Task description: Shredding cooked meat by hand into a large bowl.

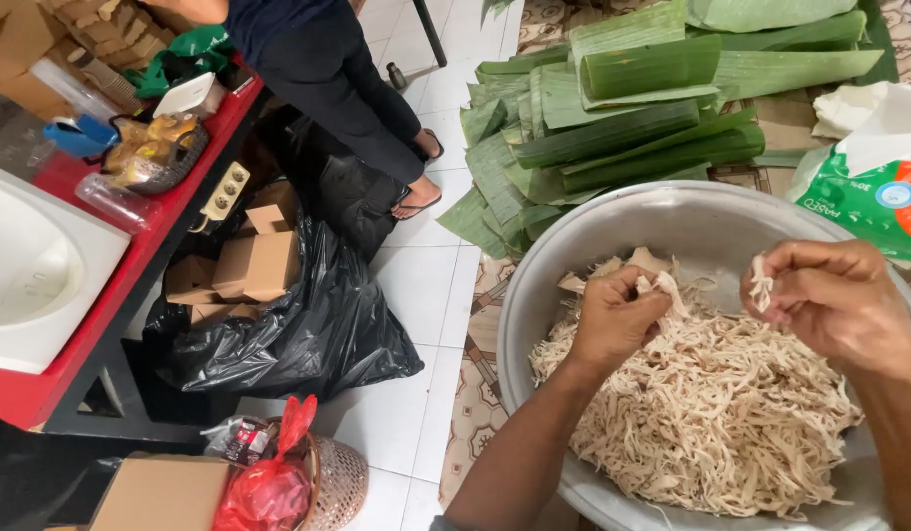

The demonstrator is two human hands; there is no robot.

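1. Shredded meat [711, 413] fills the near side of a metal bowl [711, 221], piled where both hands can drop strands.
2. Left hand [617, 315] is curled, fingers pinching a pale chunk over the pile.
3. Right hand [834, 295] pinches a thin strip [761, 285], held apart as if tearing.
4. Left of the bowl, a black bag [318, 324] holds cardboard boxes [259, 265].
5. Far behind, banana leaves [632, 108] lie stacked on the floor; another person [347, 79] stands beside a red counter [42, 393].

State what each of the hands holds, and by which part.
Left hand pinches a pale piece of shredded meat at its lower end; right hand holds a smaller strip by its side, between fingertips.
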